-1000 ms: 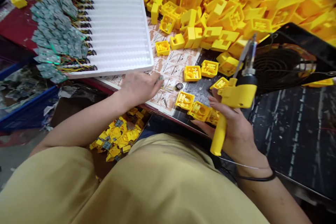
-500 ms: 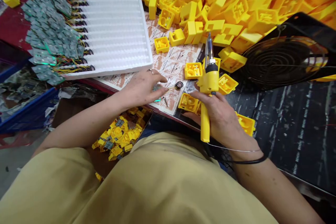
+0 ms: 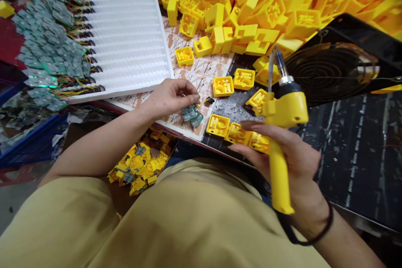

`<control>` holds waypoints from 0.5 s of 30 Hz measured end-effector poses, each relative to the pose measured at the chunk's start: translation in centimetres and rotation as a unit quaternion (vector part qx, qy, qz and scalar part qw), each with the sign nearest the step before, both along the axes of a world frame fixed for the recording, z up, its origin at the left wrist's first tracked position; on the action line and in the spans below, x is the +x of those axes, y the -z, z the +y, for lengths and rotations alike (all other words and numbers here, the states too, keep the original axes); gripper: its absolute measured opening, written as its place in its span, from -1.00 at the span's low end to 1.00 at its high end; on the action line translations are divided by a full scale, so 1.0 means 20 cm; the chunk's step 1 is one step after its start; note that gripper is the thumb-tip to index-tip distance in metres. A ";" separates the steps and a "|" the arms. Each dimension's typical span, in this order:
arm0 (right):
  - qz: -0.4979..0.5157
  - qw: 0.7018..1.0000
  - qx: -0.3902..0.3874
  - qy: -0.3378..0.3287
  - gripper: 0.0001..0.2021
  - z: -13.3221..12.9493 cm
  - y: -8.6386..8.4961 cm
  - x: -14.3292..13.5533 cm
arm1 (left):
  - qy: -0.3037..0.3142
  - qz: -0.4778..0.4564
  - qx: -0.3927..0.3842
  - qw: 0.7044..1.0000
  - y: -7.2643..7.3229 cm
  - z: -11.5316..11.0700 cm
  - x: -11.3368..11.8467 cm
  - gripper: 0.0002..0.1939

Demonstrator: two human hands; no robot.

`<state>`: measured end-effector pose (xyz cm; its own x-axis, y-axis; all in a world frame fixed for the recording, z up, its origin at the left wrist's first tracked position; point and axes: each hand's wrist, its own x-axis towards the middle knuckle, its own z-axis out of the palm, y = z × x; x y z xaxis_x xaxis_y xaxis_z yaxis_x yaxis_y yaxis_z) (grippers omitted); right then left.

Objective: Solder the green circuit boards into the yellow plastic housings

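My left hand (image 3: 171,98) pinches thin wires of a small green circuit board (image 3: 190,113) over the patterned paper at the table's front edge. A little black round part (image 3: 209,100) is by the wires, right of my fingertips. In my right hand (image 3: 297,157) is a yellow soldering gun (image 3: 280,176), its metal tip pointing up and away from me. Below and left of the gun, a row of open yellow plastic housings (image 3: 218,125) sits close to my right fingers. Another yellow housing (image 3: 223,86) lies farther back.
A white foam tray (image 3: 125,37) stands at the left, with many wired circuit boards (image 3: 53,33) heaped along its left side. Yellow housings (image 3: 216,16) pile up at the back. A black fan (image 3: 339,63) stands at the right. Below the table is a box of yellow parts (image 3: 141,161).
My right hand has raised the soldering gun and brought it right, nearer to me. My left fingers have closed on the wires, and the circuit board now shows below them.
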<state>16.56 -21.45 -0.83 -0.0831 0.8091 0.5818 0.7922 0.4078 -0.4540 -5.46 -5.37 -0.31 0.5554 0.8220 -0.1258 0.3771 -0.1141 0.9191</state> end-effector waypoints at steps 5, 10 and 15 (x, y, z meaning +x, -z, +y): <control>-0.023 0.999 0.024 -0.028 -0.54 0.14 0.07 -0.13 | -0.022 -0.054 -0.035 0.998 0.03 -0.07 0.05 -0.68; -0.006 0.999 0.035 -0.022 -0.74 0.20 0.08 -0.19 | -0.003 -0.075 -0.060 0.995 0.08 -0.13 0.04 -0.55; 0.003 1.000 0.014 -0.008 -0.69 0.19 0.06 -0.18 | 0.066 -0.006 0.000 0.998 0.08 -0.13 -0.03 -0.32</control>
<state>12.94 -17.64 -1.93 -0.0913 0.7912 0.6046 0.7827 0.4324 -0.4476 -5.96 -7.89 -1.85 0.6606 0.7412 -0.1189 0.3478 -0.1618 0.9235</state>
